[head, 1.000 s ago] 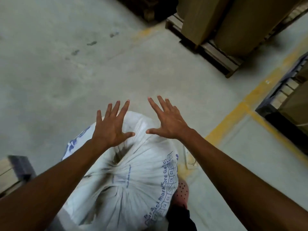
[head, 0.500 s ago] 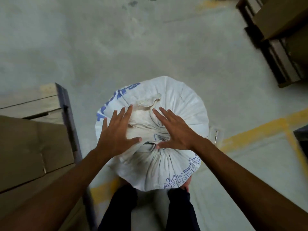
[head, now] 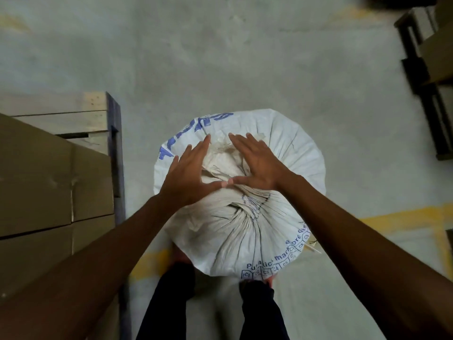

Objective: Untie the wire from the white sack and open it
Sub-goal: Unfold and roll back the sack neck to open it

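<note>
A full white sack (head: 289, 168) with blue print stands upright on the concrete floor in front of my legs. Its mouth is gathered into a bunched neck (head: 220, 160) that flops away from me. The wire itself is too small to make out. My left hand (head: 188, 177) lies flat on the left of the neck, fingers spread. On the right of the neck rests my right hand (head: 257, 163), also flat and spread. The two thumb tips touch just in front of the neck, above the pleated folds (head: 247, 207).
A wooden pallet (head: 73, 116) with stacked cardboard boxes (head: 36, 182) stands close on the left. Another pallet with boxes (head: 431, 77) sits at the far right. Yellow floor lines (head: 404, 222) run by the sack. My dark trouser legs (head: 166, 305) are below the sack.
The view tilted down until the whole sack showed. Both hands came down from the air onto the sack top and drew together, and the thumbs now touch.
</note>
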Available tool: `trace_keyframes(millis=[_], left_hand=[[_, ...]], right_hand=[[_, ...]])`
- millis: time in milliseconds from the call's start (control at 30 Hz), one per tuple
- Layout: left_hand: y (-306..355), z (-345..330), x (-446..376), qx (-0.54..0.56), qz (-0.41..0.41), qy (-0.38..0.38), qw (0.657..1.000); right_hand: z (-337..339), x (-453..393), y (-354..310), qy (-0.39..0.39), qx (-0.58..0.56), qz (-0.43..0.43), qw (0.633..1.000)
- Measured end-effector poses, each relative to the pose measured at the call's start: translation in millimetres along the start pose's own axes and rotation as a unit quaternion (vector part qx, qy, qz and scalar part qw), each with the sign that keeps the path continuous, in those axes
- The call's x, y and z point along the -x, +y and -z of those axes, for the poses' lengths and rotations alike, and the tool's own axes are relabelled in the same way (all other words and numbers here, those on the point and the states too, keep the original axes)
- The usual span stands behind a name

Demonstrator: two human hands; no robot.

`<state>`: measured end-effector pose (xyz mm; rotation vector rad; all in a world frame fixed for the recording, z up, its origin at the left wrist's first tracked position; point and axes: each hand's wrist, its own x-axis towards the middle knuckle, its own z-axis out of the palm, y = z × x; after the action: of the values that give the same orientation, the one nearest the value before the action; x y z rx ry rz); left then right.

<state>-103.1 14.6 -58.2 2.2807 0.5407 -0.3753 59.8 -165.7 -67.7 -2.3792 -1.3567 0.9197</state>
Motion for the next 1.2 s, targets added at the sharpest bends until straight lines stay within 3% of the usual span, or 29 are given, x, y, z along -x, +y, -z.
trace_keyframes(millis=[167,467,700,1200], left_hand=[[-4.9,14.3,-9.4,0.041,-0.018,0.006,0.999],[-21.8,28.1,-7.2,0.081,-0.019,-0.026,0.996],[-26.7,29.2,-11.6,0.128,-0.061,-0.035,0.989],[-9.4,2.2,-19.4,0.193,-0.045,-0.090,0.976]], right_hand=[[15.2,-28.9,0.2,-0.045,0.058,0.019,0.997],[31.6,-20.0,-11.0,-0.195,0.017,0.018,0.980],[12.0,-6.6,-18.6,-0.209,0.072,0.108,0.969],[-5.2,43.3,-33.6,-0.322,-0.015,0.028,0.946]])
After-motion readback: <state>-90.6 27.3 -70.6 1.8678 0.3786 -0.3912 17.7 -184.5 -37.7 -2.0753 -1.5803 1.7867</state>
